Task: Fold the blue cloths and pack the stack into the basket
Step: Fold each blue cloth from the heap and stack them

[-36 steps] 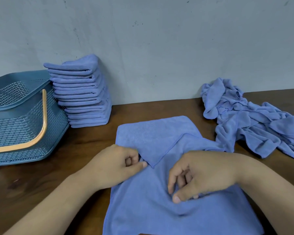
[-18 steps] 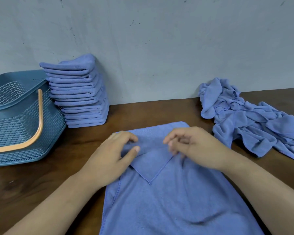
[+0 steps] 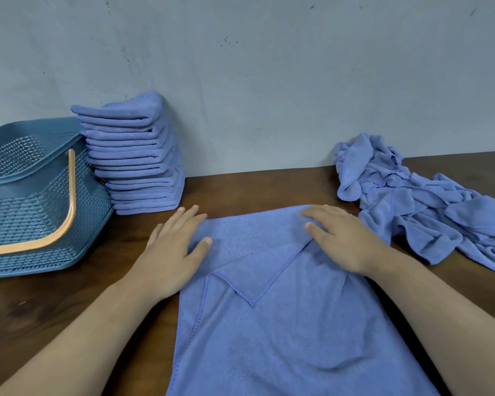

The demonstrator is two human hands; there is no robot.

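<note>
left hand and right hand both flat, fingers straight, pressing the blue cloth spread beneath them. folded stack beyond left hand, basket further left; loose cloths beside right hand.

A blue cloth lies flat under our left fingers and right fingers (one corner turned in). Beyond the left fingers, a folded stack beside the teal basket; past the right fingers, a crumpled heap.

Dark wooden table, basket, folded stack, spread cloth, crumpled pile
</note>
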